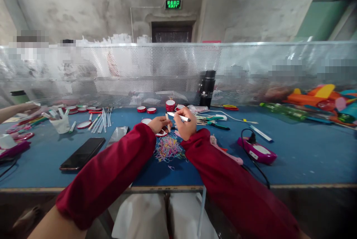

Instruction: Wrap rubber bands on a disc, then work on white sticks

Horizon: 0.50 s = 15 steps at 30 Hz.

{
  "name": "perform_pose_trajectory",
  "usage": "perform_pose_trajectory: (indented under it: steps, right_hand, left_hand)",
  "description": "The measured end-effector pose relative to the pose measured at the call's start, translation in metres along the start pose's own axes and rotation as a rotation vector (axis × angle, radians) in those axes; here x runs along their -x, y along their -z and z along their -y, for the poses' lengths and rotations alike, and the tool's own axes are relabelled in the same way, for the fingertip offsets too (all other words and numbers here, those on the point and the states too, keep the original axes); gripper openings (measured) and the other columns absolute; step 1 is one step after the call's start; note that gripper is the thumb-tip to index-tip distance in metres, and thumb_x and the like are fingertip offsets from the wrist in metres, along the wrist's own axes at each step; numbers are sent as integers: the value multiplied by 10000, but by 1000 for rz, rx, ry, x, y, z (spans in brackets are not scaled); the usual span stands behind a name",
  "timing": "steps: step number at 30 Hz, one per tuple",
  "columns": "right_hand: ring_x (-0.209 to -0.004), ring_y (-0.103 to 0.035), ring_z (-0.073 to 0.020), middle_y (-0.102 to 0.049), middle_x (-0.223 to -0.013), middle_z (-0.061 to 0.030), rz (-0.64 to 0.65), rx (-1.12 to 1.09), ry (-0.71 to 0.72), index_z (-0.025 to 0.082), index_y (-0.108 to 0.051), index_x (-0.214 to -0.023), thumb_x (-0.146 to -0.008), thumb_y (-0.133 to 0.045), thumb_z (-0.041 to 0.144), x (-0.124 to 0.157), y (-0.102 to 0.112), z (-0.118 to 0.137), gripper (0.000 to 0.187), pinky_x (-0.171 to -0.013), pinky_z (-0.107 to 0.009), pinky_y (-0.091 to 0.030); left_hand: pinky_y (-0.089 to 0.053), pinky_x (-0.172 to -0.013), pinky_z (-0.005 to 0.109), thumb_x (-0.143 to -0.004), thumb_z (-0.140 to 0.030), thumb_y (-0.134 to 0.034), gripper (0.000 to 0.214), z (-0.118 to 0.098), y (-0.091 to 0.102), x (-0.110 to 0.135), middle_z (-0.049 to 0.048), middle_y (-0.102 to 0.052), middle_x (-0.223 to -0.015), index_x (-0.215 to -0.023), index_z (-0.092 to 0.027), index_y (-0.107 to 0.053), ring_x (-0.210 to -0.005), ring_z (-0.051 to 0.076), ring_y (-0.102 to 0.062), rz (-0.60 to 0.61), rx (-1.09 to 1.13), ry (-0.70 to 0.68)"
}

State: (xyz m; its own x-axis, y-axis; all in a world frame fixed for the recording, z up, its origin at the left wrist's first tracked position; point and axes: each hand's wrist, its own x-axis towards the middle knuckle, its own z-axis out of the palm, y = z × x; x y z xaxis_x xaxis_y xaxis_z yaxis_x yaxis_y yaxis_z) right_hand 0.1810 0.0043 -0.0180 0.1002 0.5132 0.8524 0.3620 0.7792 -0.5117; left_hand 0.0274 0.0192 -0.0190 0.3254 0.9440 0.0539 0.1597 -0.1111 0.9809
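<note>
My right hand is closed round a white pen-like stick with a dark tip, held level over the blue table. Close beside it, my left hand pinches a thin pale stick held upright. Both arms wear dark red sleeves. Below the hands lies a heap of small coloured rubber bands. Red-rimmed round lids and a red roll sit just behind the hands.
A black phone and a shiny flat tool lie at left. A magenta corded device, scissors and a black bottle are at right. White sticks, a cup and another person's hand are far left. A perforated screen backs the table.
</note>
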Motion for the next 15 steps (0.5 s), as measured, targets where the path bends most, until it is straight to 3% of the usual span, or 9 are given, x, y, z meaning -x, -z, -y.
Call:
perform_pose_trajectory:
  steps: [15]
  right_hand:
    - [-616,-527,-154,-576,-644,18,0,25,19,216,-555,-712,-809,-562,236,0,1,2,100,-591,-277,-393]
  left_hand:
    - [-436,-454,184,-872,-334,-600,204,3,0,-2,8,-602,-609,-806,-141,-603,-433,74,-534,-1,58,31]
